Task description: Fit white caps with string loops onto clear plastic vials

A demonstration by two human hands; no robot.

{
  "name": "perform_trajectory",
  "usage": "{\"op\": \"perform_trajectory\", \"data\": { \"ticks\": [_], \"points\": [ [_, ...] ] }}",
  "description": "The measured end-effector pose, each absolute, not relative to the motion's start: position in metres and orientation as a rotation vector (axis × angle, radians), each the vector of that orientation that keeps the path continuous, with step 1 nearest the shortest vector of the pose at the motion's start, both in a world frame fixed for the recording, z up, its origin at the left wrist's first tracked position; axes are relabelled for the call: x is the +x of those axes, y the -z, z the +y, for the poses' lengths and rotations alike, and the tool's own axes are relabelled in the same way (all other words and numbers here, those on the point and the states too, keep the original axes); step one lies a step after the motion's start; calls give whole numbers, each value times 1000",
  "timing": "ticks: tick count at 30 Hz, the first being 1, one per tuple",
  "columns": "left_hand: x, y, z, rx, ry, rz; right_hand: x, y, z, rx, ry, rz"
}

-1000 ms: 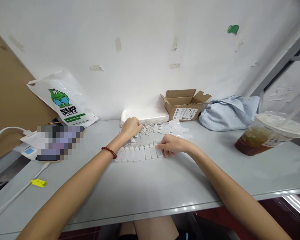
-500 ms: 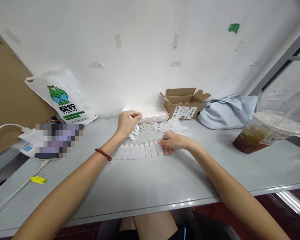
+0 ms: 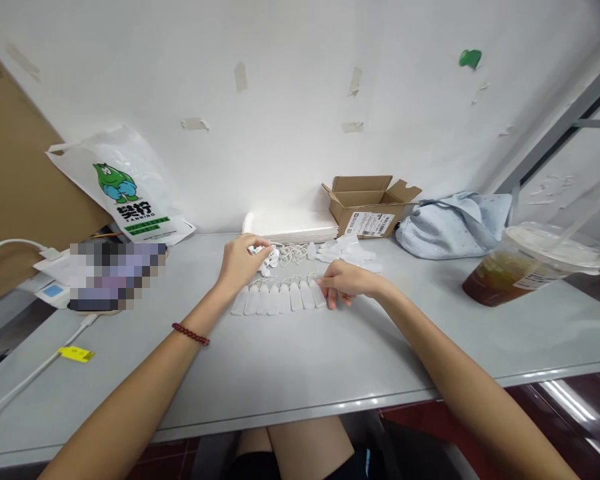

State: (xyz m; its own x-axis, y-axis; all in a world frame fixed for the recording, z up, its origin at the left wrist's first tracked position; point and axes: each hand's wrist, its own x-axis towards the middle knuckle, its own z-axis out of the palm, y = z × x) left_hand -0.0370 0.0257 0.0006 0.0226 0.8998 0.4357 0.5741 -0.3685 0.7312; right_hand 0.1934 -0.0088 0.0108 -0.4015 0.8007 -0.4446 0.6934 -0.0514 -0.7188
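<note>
One row of white tags [image 3: 263, 303] on the table [image 3: 290, 367] looks done, but loose tags [image 3: 350, 251], strings [image 3: 293, 254] and white bits [image 3: 268, 263] lie behind; the left hand [image 3: 243, 259] pinches its fingertips together, the right hand [image 3: 349, 281] touches the end tag [image 3: 319, 295], and I can't tell if either grips.

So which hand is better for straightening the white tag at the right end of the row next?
Probably the right hand: its fingertips are at that white tag. The left hand is farther away, beside the small white pieces.
</note>
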Motion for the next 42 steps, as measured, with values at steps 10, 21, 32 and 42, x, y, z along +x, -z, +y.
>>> {"op": "perform_trajectory", "data": {
  "ticks": [10, 21, 32, 42],
  "points": [
    [-32, 0, 19, 1883, -1340, 1466, 195, -19, -10, -1728, -1332, -2082],
    [-29, 3, 16, 1865, -1282, 1382, 191, 5, 1, -1615, -250, -2184],
    [-32, 16, 26, 1887, -1318, 1384, 184, 13, 14, -1573, 227, -2372],
    [-34, 18, 28, 1785, -1363, 1416, 169, 0, 40, -1781, 261, -2431]
  ]
}}
